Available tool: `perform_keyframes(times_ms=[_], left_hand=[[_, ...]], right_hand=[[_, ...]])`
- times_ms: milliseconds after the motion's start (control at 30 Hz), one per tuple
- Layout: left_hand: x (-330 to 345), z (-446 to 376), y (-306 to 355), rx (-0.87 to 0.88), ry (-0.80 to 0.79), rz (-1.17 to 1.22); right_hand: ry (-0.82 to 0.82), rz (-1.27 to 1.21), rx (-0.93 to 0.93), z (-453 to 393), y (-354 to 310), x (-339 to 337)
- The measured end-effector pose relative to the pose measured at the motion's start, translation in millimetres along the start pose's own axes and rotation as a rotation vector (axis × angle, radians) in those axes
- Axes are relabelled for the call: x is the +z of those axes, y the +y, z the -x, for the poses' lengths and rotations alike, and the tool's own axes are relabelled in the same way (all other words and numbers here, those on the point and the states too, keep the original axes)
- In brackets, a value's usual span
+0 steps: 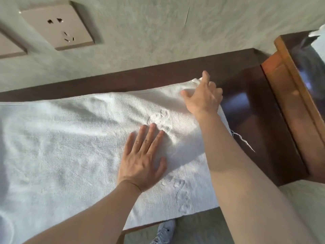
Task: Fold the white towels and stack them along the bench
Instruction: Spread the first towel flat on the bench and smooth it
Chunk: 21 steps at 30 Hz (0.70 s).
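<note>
White towel (73, 147) spread on the dark wooden counter (246, 106); left hand (144, 155) pressed flat, right hand (204, 97) loosely spread at its far corner.

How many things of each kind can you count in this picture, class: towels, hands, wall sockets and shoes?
White towel spread on the bench: 1
Hands, left hand and right hand: 2
Wall socket showing its holes: 1
Shoe: 1
Total: 5

1. The towel (73, 141) is white, with faint raised lettering in its weave.
2. The tabletop (246, 106) is dark glossy brown.
3. The wall (158, 32) is mottled grey-green.
4. The socket plate (58, 25) is beige.
5. The shoe (165, 231) is white.
</note>
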<state>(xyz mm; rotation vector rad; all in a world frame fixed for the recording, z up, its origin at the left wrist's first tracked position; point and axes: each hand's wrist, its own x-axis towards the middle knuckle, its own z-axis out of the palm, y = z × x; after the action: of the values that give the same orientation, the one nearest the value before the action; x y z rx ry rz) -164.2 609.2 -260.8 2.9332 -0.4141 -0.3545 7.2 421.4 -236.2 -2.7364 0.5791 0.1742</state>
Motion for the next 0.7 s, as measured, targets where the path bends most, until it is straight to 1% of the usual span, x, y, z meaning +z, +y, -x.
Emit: perform_keyframes(times_ms=[100,167,233,300,367,433,467,500,567,600,700], left_hand=[[-1.5,0.5,0.6,-0.007,-0.025,-0.004],[-1.1,0.4,1.1,-0.010,-0.023,-0.002],[-1.8,0.5,1.5,-0.007,-0.023,0.008],[-1.6,0.3,2.0,0.008,-0.020,0.014],[-1.7,-0.3,2.6,0.014,-0.020,0.023],[-2.2,0.3,3.2,0.014,-0.016,0.030],[-2.1,0.3,3.5,0.010,-0.019,0.032],[-2.5,0.1,3.6,0.007,-0.026,0.034],[-2.5,0.3,3.9,0.004,-0.023,0.044],[-2.4,0.4,4.0,0.005,-0.016,0.046],[-2.0,1.0,4.3,0.015,-0.011,0.041]], right_hand=[[-0.031,0.009,0.031,-2.2,-0.8,-3.6],[-0.032,0.060,-0.073,1.0,4.5,-2.6],[0.096,0.081,-0.165,1.9,11.8,-6.6],[0.246,0.008,-0.145,-5.9,18.3,-10.5],[0.295,-0.092,-0.062,-13.3,22.7,-10.1],[0.305,-0.081,-0.050,-4.9,21.1,-6.3],[0.286,-0.030,-0.069,4.0,21.3,-2.3],[0.223,0.018,-0.080,14.3,23.7,3.5],[0.043,0.078,-0.035,30.5,33.0,14.3],[-0.007,0.106,-0.018,34.1,39.2,19.1],[-0.020,0.161,-0.091,27.4,50.3,23.2]])
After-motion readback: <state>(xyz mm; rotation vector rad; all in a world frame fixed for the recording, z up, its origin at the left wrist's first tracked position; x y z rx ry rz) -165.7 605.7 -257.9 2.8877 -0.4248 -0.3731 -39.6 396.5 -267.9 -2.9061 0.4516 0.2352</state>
